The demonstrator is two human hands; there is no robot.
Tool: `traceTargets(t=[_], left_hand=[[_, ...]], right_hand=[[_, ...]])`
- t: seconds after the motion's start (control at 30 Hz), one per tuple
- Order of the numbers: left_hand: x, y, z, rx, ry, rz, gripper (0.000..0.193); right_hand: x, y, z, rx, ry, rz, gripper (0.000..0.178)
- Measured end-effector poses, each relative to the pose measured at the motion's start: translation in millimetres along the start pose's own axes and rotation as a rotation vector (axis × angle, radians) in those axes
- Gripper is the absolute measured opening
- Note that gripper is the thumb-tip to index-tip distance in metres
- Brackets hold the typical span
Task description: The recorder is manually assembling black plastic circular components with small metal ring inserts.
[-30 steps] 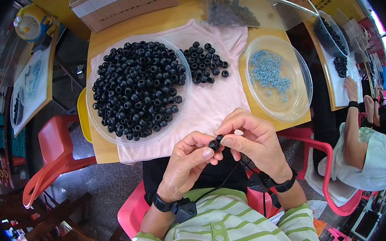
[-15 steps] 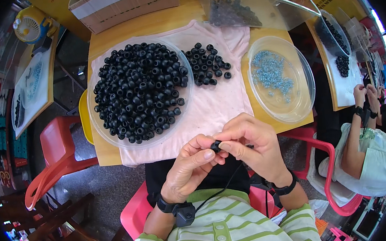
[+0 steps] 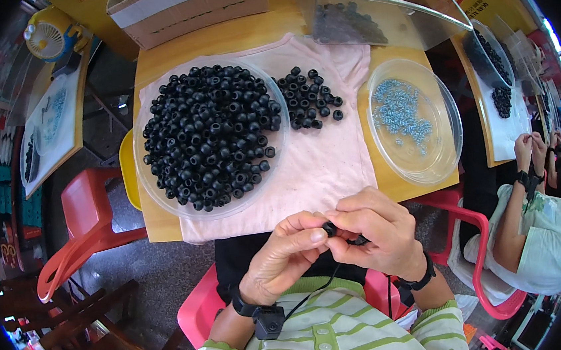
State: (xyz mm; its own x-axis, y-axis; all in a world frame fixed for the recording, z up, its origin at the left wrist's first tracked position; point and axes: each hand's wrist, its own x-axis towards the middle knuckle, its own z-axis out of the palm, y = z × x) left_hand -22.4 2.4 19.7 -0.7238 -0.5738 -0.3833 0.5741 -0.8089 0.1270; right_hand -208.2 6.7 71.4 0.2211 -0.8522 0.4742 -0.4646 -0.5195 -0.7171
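My left hand [image 3: 281, 258] and my right hand [image 3: 382, 233] meet in front of my body, just off the table's near edge. Between their fingertips they pinch a small black bead [image 3: 329, 229]. Another dark piece [image 3: 358, 240] shows under the curled fingers of my right hand, too covered to make out. Beyond my left hand, a round clear tray [image 3: 139, 164] holds a heap of black beads [image 3: 207, 135]. Beside it a smaller group of black beads [image 3: 310, 99] lies on a pink cloth [image 3: 333, 164]. Small bluish clear pieces [image 3: 401, 114] lie in an oval clear tray [image 3: 445, 164] on the right.
A cardboard box [image 3: 193, 12] and a clear bin [image 3: 407, 20] with more black beads stand at the table's back. Red chairs [image 3: 86, 208] flank the table. At the right, another person [image 3: 539, 232] sits at a neighbouring table. A small yellow fan [image 3: 47, 37] stands far left.
Both hands have come slightly closer to my body, still pinching the bead. My right fingers have curled more, with a dark piece now showing beneath them. The whole view has shifted a little.
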Motion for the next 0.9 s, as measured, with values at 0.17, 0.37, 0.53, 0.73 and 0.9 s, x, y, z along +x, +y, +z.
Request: traceTargets(t=[0.17,0.37,0.53,0.73,0.9], left_hand=[[-4,-1,1,-0.026,-0.009,0.015,0.014],[-9,8,13,0.139,0.052,0.143,0.012],[-19,40,36,1.118,0.281,0.823,0.019],[-19,69,22,1.935,0.659,1.064,0.022],[-14,68,24,2.036,0.695,0.986,0.023]], right_hand=[[0,0,3,-0.061,-0.011,-0.098,0.029],[14,-9,5,-0.175,-0.019,-0.082,0.029],[73,-17,-29,-0.204,0.129,0.339,0.028],[174,46,-96,-0.621,0.396,0.47,0.041],[193,100,-101,-0.917,0.101,0.615,0.048]])
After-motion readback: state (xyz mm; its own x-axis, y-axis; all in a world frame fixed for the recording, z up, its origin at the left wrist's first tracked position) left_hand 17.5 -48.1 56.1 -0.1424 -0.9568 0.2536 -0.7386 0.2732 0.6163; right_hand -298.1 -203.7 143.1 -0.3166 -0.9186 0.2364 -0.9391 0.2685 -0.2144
